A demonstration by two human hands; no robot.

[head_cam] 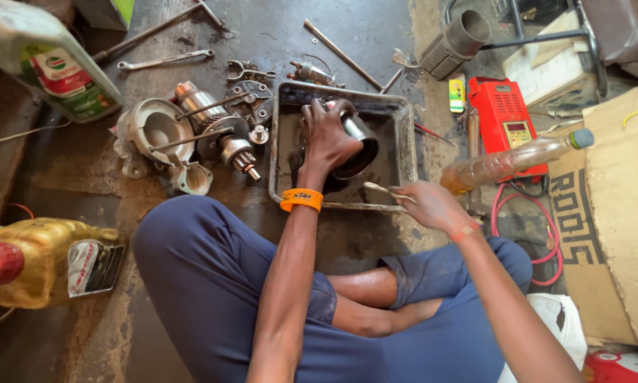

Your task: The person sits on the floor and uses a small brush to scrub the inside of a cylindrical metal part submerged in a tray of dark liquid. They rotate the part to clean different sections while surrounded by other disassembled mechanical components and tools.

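Metal cylinder (354, 145) – left hand (326, 138) gripping, tray (404, 128)

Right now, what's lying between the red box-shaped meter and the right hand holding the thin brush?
In the head view, a clear plastic bottle of brownish liquid lies tilted between the red meter and the right hand.

Counted: one metal tray (403, 135), one red tester (507, 120), one clear plastic bottle (514, 162), one spanner (164, 60), two long rods (342, 53), two hands (329, 135).

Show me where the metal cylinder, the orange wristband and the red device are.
metal cylinder (359, 142), head view, on its dark curved side.
orange wristband (301, 199), head view, on the band's middle.
red device (502, 110), head view, on its grilled top face.
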